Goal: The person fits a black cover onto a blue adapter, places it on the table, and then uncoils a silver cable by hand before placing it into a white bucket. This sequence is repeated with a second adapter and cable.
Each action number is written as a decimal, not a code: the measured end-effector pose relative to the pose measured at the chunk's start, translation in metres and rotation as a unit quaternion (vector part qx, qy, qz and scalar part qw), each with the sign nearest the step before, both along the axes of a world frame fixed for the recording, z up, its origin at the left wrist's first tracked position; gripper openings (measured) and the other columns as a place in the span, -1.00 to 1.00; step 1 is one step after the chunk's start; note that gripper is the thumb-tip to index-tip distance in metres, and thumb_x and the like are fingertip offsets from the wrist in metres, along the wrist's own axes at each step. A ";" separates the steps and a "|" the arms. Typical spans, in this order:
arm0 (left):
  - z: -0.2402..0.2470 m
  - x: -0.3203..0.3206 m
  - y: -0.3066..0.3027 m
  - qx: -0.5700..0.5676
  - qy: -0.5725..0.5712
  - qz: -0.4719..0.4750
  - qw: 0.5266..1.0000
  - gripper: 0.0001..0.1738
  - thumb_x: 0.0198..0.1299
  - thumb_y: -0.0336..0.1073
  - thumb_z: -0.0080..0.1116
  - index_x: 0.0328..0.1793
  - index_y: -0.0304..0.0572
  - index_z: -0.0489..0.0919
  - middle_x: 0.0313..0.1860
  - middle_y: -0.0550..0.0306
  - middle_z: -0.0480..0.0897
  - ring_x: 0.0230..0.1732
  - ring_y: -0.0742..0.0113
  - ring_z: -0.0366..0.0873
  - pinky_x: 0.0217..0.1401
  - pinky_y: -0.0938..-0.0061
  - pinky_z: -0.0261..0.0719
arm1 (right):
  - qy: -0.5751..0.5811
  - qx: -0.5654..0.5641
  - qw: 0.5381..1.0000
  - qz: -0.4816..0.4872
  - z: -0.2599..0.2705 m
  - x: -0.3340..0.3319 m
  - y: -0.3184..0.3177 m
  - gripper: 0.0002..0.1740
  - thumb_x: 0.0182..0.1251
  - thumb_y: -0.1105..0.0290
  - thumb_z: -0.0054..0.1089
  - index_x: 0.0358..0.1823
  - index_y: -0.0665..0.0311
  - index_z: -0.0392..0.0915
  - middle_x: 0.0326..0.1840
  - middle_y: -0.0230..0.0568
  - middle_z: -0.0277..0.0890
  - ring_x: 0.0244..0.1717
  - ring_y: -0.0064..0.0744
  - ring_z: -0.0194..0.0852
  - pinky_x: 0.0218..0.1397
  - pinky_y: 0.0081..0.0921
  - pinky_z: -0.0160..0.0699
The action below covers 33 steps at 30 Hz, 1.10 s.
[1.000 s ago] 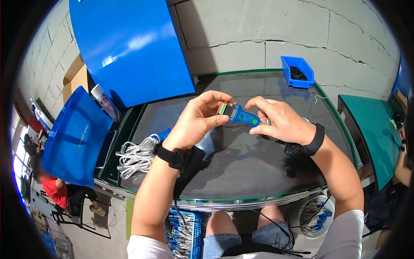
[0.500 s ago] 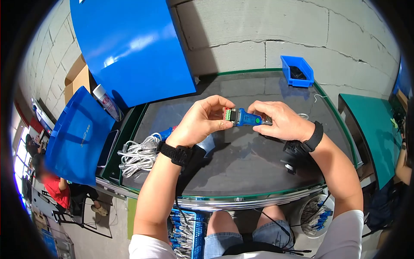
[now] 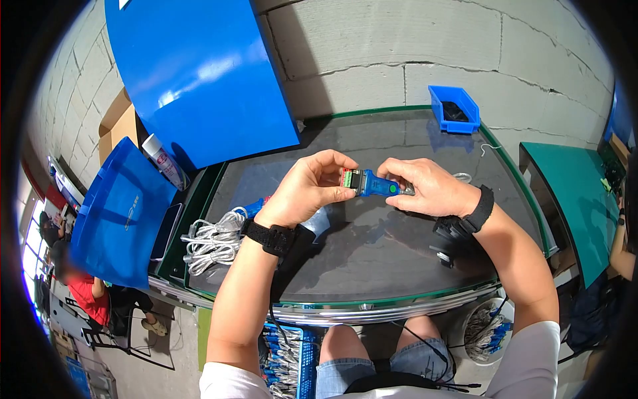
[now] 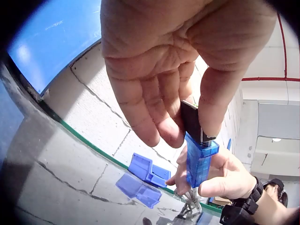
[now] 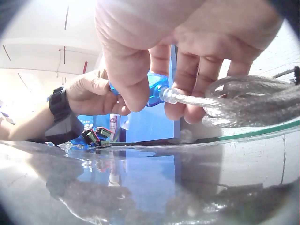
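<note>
Between the two hands is a translucent blue connector (image 3: 380,186) with a green round sticker. A black terminal block (image 4: 192,119), green and red in the head view, joins its left end. My left hand (image 3: 302,189) pinches this block between thumb and fingers. My right hand (image 3: 432,188) grips the cable end of the connector, thumb below and fingers above. From that end a clear grey cable (image 5: 197,100) runs into a coiled bundle (image 5: 253,101) beside the right fingers in the right wrist view.
A coiled grey cable (image 3: 211,243) lies on the dark table (image 3: 372,266) at left. A small blue bin (image 3: 469,126) stands at the back right, a spray can (image 3: 166,163) at the left. Below are a blue basket (image 3: 306,362) and a white bucket (image 3: 508,346) of cables.
The connector has turned from a slant to nearly level and moved slightly lower. My right hand has closed round its cable end; my left hand still pinches the block.
</note>
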<state>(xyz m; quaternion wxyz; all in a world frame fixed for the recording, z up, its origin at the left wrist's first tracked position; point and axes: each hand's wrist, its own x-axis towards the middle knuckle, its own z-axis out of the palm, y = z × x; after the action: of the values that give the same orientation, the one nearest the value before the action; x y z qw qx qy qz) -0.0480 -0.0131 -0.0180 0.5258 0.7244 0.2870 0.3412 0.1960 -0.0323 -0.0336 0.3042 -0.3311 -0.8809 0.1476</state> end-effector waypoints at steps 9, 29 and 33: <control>0.000 0.000 0.000 0.011 -0.017 -0.007 1.000 -0.59 -0.05 -0.60 0.35 -0.02 -0.23 0.55 -0.22 0.28 0.63 -0.20 0.56 0.55 -0.08 0.63 0.54 | 0.003 0.019 1.000 -0.004 0.002 -0.001 -0.002 -0.65 -0.01 0.41 0.22 -0.16 0.23 0.35 -0.51 -0.14 0.37 -0.47 -0.11 0.42 -0.40 -0.27 0.35; 0.000 0.001 -0.002 0.008 -0.009 -0.008 1.000 -0.59 -0.03 -0.60 0.34 0.00 -0.24 0.54 -0.18 0.27 0.63 -0.15 0.54 0.57 -0.05 0.63 0.54 | -0.018 0.007 1.000 -0.001 0.001 0.000 -0.001 -0.63 0.02 0.39 0.25 -0.15 0.23 0.33 -0.53 -0.14 0.37 -0.47 -0.10 0.43 -0.40 -0.26 0.35; 0.000 0.002 -0.002 0.011 0.000 -0.006 1.000 -0.59 -0.02 -0.58 0.34 0.01 -0.24 0.54 -0.18 0.25 0.62 -0.16 0.53 0.56 -0.06 0.63 0.54 | -0.019 0.010 1.000 0.003 0.000 0.001 -0.001 -0.62 0.02 0.39 0.25 -0.14 0.23 0.33 -0.53 -0.14 0.36 -0.48 -0.09 0.43 -0.40 -0.25 0.34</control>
<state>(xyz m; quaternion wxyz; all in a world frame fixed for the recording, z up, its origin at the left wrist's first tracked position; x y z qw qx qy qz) -0.0460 -0.0152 -0.0184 0.5197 0.7321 0.2786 0.3410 0.1970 -0.0329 -0.0340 0.2904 -0.3280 -0.8890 0.1336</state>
